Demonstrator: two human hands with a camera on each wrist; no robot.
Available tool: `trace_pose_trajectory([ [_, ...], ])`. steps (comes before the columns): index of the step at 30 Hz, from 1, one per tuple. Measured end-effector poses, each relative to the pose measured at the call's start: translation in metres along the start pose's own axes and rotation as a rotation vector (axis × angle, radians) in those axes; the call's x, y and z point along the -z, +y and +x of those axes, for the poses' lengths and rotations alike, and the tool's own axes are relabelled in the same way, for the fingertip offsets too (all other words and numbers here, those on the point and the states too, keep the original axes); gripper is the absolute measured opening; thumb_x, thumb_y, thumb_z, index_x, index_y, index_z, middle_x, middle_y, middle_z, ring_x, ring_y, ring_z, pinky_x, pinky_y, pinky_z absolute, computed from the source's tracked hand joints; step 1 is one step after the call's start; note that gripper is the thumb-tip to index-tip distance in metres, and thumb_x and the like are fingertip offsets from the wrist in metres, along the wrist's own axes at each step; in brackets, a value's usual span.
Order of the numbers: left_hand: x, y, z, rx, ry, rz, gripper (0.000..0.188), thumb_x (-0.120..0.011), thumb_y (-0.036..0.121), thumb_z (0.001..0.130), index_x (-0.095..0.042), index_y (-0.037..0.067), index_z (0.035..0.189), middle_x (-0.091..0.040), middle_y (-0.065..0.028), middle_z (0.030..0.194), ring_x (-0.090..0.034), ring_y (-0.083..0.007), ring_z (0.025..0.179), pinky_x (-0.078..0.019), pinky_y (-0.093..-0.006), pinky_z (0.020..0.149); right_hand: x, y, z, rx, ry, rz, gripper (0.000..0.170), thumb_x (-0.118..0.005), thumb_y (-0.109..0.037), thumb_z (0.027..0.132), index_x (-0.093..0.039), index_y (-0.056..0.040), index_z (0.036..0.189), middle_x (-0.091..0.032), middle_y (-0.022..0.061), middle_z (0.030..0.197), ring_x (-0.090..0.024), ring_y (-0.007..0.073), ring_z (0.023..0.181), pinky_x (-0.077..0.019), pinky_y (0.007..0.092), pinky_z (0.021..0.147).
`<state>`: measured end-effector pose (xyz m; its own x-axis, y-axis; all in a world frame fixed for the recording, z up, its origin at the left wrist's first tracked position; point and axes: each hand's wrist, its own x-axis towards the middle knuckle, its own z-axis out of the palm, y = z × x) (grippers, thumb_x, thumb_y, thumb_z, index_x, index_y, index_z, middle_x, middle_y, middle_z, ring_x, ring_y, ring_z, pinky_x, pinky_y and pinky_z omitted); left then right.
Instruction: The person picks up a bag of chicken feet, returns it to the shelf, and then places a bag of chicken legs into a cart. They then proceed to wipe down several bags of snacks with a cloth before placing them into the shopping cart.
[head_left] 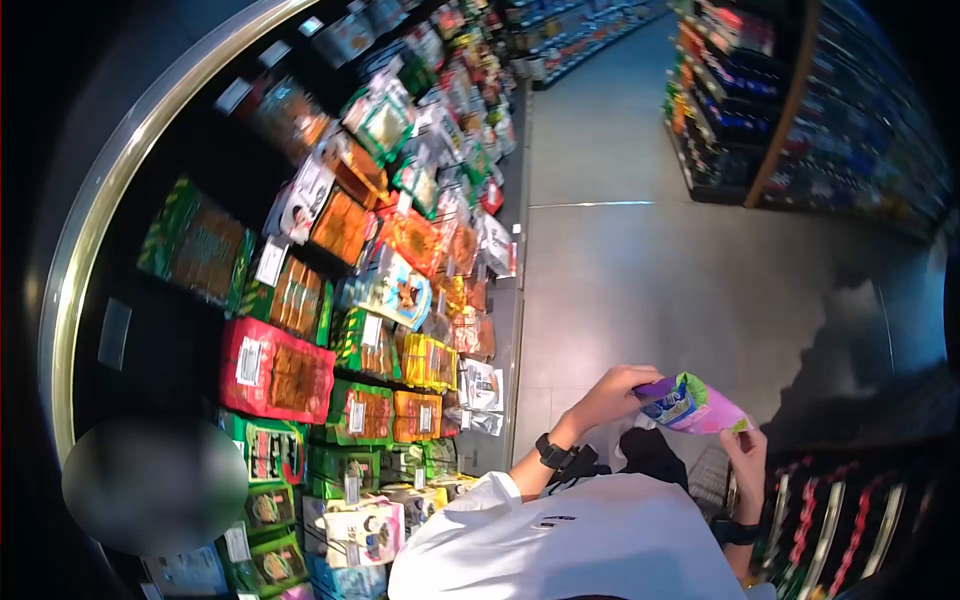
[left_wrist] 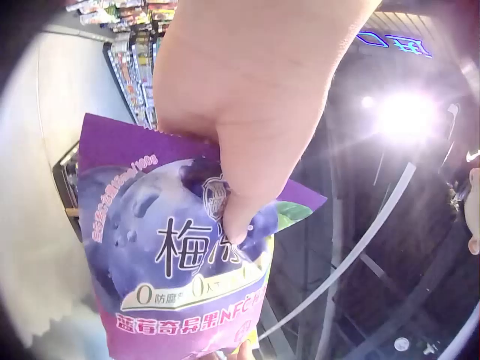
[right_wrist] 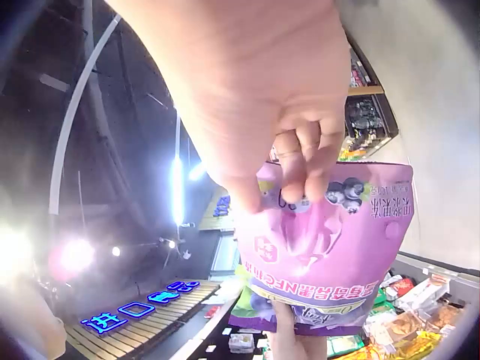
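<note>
A purple and pink snack bag point(head_left: 692, 405) with blueberries printed on it is held up in front of the body between both hands. My left hand point(head_left: 617, 396) grips its dark purple end. In the left wrist view the thumb of that hand point(left_wrist: 247, 97) presses on the front of the bag point(left_wrist: 180, 262), near the large printed lettering; its other fingers are hidden behind. My right hand point(head_left: 745, 456) pinches the pink end. In the right wrist view the thumb and curled fingers of this hand point(right_wrist: 277, 127) crease the bag's pink film point(right_wrist: 352, 240).
Left of the body, a tall shelf of packaged snacks point(head_left: 275, 370) with price tags runs along a grey floor point(head_left: 610, 290). Another stocked shelf point(head_left: 720, 100) stands ahead on the right. Near the right hand is a rack with red and white strips point(head_left: 835, 520).
</note>
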<state>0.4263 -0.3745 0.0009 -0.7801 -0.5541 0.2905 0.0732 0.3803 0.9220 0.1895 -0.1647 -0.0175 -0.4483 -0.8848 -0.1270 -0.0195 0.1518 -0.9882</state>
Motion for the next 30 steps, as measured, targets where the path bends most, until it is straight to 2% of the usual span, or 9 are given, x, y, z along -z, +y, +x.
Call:
trace_pose_trajectory([
  [3, 0.031, -0.022, 0.014, 0.059, 0.084, -0.001, 0.008, -0.064, 0.000, 0.091, -0.061, -0.005, 0.096, -0.055, -0.0142, 0.078, -0.050, -0.0236, 0.068, -0.0445, -0.0358, 0.066, -0.020, 0.011, 0.069, 0.103, -0.150, 0.068, 0.025, -0.074, 0.000, 0.087, -0.067, 0.0031, 0.110, -0.061, 0.0001, 0.107, -0.058, 0.0104, 0.099, -0.0453, 0.0260, 0.089],
  [6, 0.057, -0.046, 0.049, 0.135, 0.149, -0.067, 0.011, -0.063, 0.001, 0.092, -0.061, -0.006, 0.099, -0.058, -0.0153, 0.082, -0.051, -0.0221, 0.072, -0.0454, -0.0347, 0.070, -0.034, 0.017, 0.129, -0.107, -0.184, 0.310, 0.035, -0.076, 0.000, 0.085, -0.065, 0.0021, 0.118, -0.064, 0.0028, 0.114, -0.061, 0.0124, 0.105, -0.0477, 0.0283, 0.093],
  [10, 0.074, -0.074, 0.131, 0.063, 0.166, 0.069, 0.016, -0.061, 0.010, 0.097, -0.060, -0.006, 0.101, -0.058, -0.0139, 0.084, -0.051, -0.0203, 0.074, -0.0459, -0.0329, 0.072, -0.020, 0.035, 0.226, -0.116, -0.435, 0.004, 0.043, -0.079, -0.019, 0.090, -0.065, 0.0001, 0.125, -0.069, 0.0049, 0.115, -0.063, 0.0132, 0.107, -0.0511, 0.0308, 0.093],
  [12, 0.083, -0.095, 0.183, 0.025, 0.119, 0.130, 0.022, -0.057, 0.014, 0.102, -0.060, -0.007, 0.101, -0.058, -0.0112, 0.080, -0.051, -0.0168, 0.074, -0.0462, -0.0317, 0.071, -0.017, 0.030, 0.281, -0.189, -0.398, 0.028, 0.044, -0.079, -0.024, 0.090, -0.065, -0.0004, 0.125, -0.070, 0.0037, 0.113, -0.063, 0.0123, 0.106, -0.0513, 0.0300, 0.092],
  [15, 0.100, -0.119, 0.259, 0.367, 0.087, -0.023, 0.036, -0.050, 0.025, 0.108, -0.059, -0.008, 0.100, -0.058, -0.0081, 0.076, -0.049, -0.0115, 0.072, -0.0471, -0.0310, 0.068, -0.009, -0.001, 0.352, -0.216, -0.286, -0.016, 0.037, -0.075, -0.026, 0.094, -0.066, -0.0021, 0.122, -0.070, 0.0011, 0.111, -0.064, 0.0111, 0.101, -0.0515, 0.0290, 0.087],
  [17, 0.107, -0.132, 0.309, 0.364, 0.086, 0.019, 0.051, -0.044, 0.036, 0.111, -0.060, -0.009, 0.094, -0.057, -0.0044, 0.069, -0.047, -0.0095, 0.068, -0.0477, -0.0316, 0.064, 0.005, -0.010, 0.398, -0.099, -0.291, 0.016, 0.035, -0.073, -0.026, 0.096, -0.066, -0.0025, 0.121, -0.070, 0.0010, 0.109, -0.064, 0.0113, 0.098, -0.0512, 0.0293, 0.085],
  [20, 0.124, -0.142, 0.378, 0.396, 0.088, 0.060, 0.060, -0.040, 0.043, 0.111, -0.061, -0.008, 0.087, -0.058, -0.0033, 0.065, -0.049, -0.0105, 0.064, -0.0489, -0.0333, 0.064, 0.013, -0.036, 0.452, -0.155, -0.203, -0.025, 0.031, -0.071, -0.026, 0.097, -0.067, -0.0037, 0.118, -0.069, 0.0004, 0.105, -0.063, 0.0096, 0.095, -0.0508, 0.0284, 0.082],
  [26, 0.159, -0.191, 0.474, 0.515, 0.216, -0.063, 0.064, -0.040, 0.046, 0.110, -0.064, -0.008, 0.086, -0.060, -0.0084, 0.063, -0.052, -0.0110, 0.064, -0.0497, -0.0335, 0.065, 0.005, -0.048, 0.568, -0.114, -0.251, 0.179, 0.026, -0.072, -0.025, 0.097, -0.067, -0.0053, 0.114, -0.068, -0.0019, 0.100, -0.062, 0.0067, 0.091, -0.0508, 0.0264, 0.079],
  [30, 0.201, -0.238, 0.531, 0.554, 0.188, -0.152, 0.060, -0.045, 0.046, 0.109, -0.069, -0.007, 0.096, -0.067, -0.0045, 0.075, -0.057, -0.0095, 0.073, -0.0514, -0.0308, 0.071, -0.009, -0.037, 0.655, -0.171, -0.195, 0.129, 0.027, -0.072, -0.025, 0.097, -0.067, -0.0035, 0.113, -0.069, -0.0010, 0.099, -0.062, 0.0068, 0.090, -0.0510, 0.0258, 0.077],
])
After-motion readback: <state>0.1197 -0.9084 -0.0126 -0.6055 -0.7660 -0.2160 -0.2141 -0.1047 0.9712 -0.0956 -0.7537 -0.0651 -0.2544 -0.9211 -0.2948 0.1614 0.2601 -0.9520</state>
